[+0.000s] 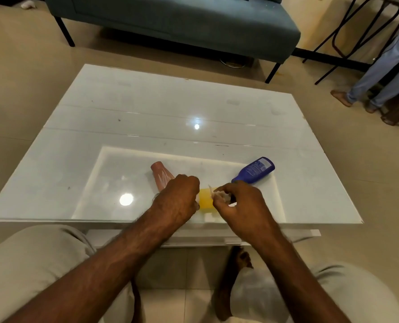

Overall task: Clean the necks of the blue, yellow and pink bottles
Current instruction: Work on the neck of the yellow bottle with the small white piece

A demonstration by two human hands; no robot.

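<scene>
The yellow bottle (206, 199) lies between my hands near the front edge of the white glass table (147, 117). My left hand (178, 199) is closed around one end of it; that end is hidden. My right hand (238, 201) pinches a small white tissue (218, 194) against the bottle's other side. The pink bottle (161, 176) lies on the table just behind my left hand, partly covered by it. Behind my right hand, the blue bottle (254, 170) lies on its side, its cap end pointing toward my knuckles.
A teal sofa (175, 22) on black legs stands beyond the table. At the far right, another person's legs (375, 73) in light trousers stand beside a black metal frame (347, 36). My knees and a bare foot (235, 276) are below the table's front edge.
</scene>
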